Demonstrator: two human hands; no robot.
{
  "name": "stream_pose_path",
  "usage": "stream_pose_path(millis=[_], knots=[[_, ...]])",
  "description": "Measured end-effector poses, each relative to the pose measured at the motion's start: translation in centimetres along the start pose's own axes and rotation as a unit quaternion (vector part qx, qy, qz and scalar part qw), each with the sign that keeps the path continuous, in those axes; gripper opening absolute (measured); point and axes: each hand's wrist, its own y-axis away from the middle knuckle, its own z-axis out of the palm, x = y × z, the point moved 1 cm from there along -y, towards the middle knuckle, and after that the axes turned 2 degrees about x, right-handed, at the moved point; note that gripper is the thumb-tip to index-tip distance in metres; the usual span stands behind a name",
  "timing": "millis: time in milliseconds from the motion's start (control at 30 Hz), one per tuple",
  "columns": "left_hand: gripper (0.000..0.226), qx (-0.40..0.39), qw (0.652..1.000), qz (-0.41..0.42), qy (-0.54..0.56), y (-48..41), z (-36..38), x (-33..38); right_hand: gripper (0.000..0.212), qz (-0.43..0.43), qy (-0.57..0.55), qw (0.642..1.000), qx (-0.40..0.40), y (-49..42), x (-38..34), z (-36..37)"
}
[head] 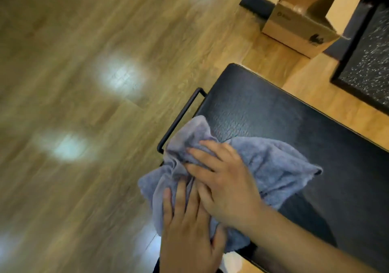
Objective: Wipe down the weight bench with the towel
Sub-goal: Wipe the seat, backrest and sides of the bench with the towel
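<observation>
We press our right hand [223, 180], fingers spread, and left hand [189, 220], fingers straight, flat on the grey-blue towel [273, 163]. It drapes over the weight bench [273, 108] edge. Bare black pad lies beyond, wooden floor [84, 41] to the left.

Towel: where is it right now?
Head view, lower centre: the towel lies bunched at the left edge of the bench, under the left hand and right hand.

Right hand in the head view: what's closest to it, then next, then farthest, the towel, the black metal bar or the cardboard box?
1. Towel, right under the right hand, touching it.
2. Black metal bar, at the end of the bench, just past the hand.
3. Cardboard box, far off, beyond the bench.
</observation>
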Motion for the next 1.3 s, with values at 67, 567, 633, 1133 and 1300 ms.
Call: stream_pose_path(millis=[67, 567, 633, 1133, 1300], knots=[[0.073, 0.011, 1.0, -0.008, -0.001, 0.2, 0.2, -0.7, 0.029, -0.109, 0.029, 0.992, -0.048, -1.1, 1.1, 0.0], [0.077, 0.047, 0.977, -0.162, 0.131, -6.8, -2.6, -4.3, 0.053, -0.094, 0.209, 0.958, -0.172, -13.2, 0.8, -0.1], [0.074, 0.029, 0.974, -0.174, 0.145, -4.8, -2.7, -6.0, 0.05, -0.119, 0.169, 0.957, -0.204, -12.5, -1.0, 1.3], [0.062, -0.014, 0.96, -0.158, 0.231, -10.5, -3.3, -5.1, 0.044, 0.028, 0.262, 0.961, -0.086, -14.3, 1.9, -0.2], [0.06, -0.047, 0.952, -0.179, 0.243, -5.5, -3.2, -7.8, 0.046, -0.057, 0.168, 0.972, -0.156, -12.4, -0.8, 1.4]])
